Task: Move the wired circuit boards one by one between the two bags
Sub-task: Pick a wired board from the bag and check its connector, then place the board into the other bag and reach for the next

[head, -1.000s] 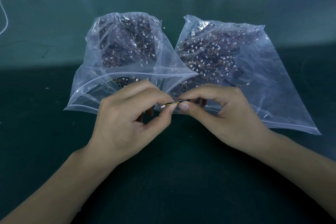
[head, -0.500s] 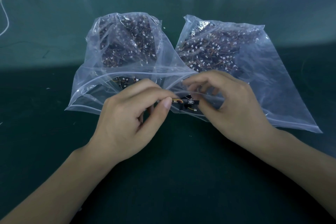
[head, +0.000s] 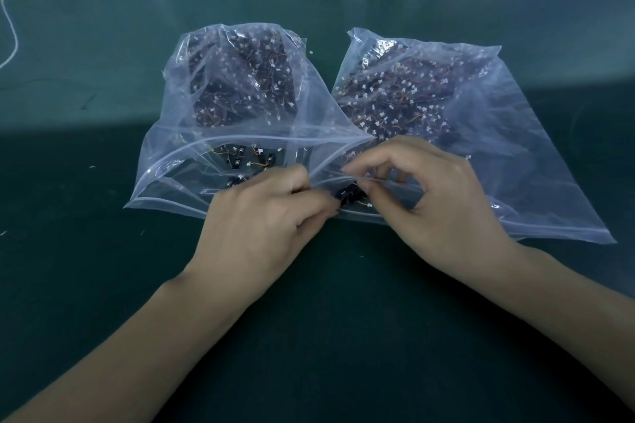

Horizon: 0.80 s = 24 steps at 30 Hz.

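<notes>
Both hands are down at the bag mouths right now. Left hand (head: 264,216) has its fingers curled, tips pinching what I think is the wire end of a small black wired circuit board (head: 350,196). Right hand (head: 436,203) pinches thumb and forefinger on the zip rim of the right bag (head: 536,182), other fingers curled loosely above. That board sits right at the right bag's mouth, between my two hands. I see the left bag (head: 178,161) gaping open beside it, touching, with a few loose boards near its opening. Both bags lie stuffed with boards on the green tabletop (head: 103,285).
</notes>
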Each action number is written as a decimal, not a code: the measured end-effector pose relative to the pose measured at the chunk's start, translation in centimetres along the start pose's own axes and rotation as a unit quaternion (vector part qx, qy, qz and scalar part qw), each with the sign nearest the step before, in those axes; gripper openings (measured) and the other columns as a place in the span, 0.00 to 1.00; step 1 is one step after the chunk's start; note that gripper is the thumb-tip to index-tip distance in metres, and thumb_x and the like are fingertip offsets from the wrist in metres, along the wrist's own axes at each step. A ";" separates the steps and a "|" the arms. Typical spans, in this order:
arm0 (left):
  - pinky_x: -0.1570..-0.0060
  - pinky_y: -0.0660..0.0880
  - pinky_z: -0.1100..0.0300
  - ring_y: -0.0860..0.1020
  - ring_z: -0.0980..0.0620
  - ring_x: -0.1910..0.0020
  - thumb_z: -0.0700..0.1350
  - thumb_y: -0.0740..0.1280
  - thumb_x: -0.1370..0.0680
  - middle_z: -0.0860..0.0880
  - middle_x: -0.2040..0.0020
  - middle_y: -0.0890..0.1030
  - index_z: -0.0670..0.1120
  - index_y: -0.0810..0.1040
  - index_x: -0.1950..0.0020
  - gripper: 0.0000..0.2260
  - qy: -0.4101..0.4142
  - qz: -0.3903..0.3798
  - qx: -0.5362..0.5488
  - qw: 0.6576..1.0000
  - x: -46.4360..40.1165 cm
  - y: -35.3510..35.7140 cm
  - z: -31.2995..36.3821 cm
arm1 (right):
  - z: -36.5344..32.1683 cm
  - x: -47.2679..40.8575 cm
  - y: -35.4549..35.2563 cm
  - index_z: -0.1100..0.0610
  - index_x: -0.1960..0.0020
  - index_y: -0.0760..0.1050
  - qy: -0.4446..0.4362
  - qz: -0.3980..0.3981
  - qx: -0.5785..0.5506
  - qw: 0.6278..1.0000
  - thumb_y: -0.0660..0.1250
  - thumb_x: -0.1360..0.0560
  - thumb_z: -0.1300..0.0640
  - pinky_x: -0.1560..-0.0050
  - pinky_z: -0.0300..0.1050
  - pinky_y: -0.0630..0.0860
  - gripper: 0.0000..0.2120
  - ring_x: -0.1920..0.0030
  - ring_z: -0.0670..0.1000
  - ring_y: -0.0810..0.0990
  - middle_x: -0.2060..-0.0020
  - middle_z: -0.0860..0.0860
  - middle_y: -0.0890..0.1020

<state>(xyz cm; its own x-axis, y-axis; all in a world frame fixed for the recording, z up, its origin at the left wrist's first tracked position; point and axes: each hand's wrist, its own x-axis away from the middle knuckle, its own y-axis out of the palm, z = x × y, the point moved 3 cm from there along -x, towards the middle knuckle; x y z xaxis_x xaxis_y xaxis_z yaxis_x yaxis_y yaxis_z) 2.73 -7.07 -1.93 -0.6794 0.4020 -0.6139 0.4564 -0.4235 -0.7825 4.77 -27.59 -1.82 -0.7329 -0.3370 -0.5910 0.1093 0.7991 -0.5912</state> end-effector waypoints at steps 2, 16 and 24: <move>0.72 0.69 0.60 0.79 0.49 0.68 0.49 0.72 0.17 0.54 0.64 0.76 0.56 0.89 0.47 0.06 0.015 -0.038 -0.025 0.999 0.2 0.3 -0.1 | 0.0 0.0 0.1 0.54 0.44 0.84 0.000 -0.005 0.002 1.000 0.73 0.22 0.68 0.48 0.32 0.71 0.12 0.50 0.46 0.81 0.52 0.40 0.82; 0.67 0.62 0.60 0.70 0.49 0.69 0.50 0.68 0.19 0.59 0.70 0.68 0.52 0.75 0.55 0.07 -0.170 -0.038 -0.043 0.984 0.0 -1.8 -3.2 | 0.2 0.0 0.1 0.53 0.45 0.84 0.009 -0.006 0.002 1.000 0.73 0.22 0.67 0.48 0.31 0.71 0.11 0.51 0.46 0.81 0.52 0.41 0.84; 0.63 0.72 0.53 0.78 0.46 0.62 0.61 0.67 0.19 0.58 0.66 0.72 0.56 0.75 0.50 0.10 -0.194 -0.102 -0.059 0.974 0.5 -1.3 -4.6 | -0.1 0.0 0.1 0.53 0.46 0.85 0.017 -0.013 -0.004 1.000 0.73 0.22 0.67 0.48 0.29 0.70 0.11 0.51 0.44 0.81 0.53 0.40 0.83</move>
<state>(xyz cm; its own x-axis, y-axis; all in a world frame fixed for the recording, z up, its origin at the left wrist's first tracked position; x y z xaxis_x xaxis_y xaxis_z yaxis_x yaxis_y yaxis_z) 4.45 -2.59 -1.73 -0.9186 0.1214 -0.3762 0.3360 -0.2615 -0.9048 4.69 -27.48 -1.84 -0.7573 -0.3412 -0.5569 0.0842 0.7946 -0.6013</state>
